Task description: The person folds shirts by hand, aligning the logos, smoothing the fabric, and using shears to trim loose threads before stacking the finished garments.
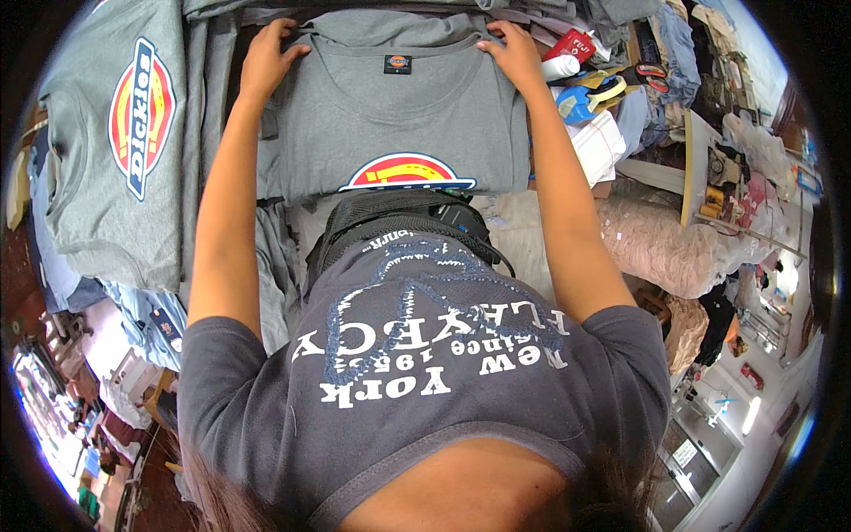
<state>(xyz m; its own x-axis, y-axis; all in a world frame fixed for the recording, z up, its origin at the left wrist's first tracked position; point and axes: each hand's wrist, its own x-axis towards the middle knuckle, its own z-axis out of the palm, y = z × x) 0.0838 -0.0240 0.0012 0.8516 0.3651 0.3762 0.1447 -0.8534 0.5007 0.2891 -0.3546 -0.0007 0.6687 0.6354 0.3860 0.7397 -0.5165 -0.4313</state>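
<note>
A grey folded T-shirt [390, 115] lies in front of me, neckline toward the far side. It has a small dark neck label [398, 65] and part of a red, yellow and blue printed logo [406, 172] near its front edge. At the far left shoulder of the shirt, my left hand [268, 60] has its fingers and thumb curled on the cloth. My right hand [517, 58] grips the opposite shoulder in the same way. Some fingertips of both hands are hidden or hard to make out against the grey fabric.
More grey shirts [97, 213] with the same logo are stacked at the left. To the right are a red packet [574, 44], a white tube [560, 68], a blue-and-yellow object [585, 99] and a bundle in clear plastic [651, 244]. Light-blue denim [146, 324] hangs at the lower left.
</note>
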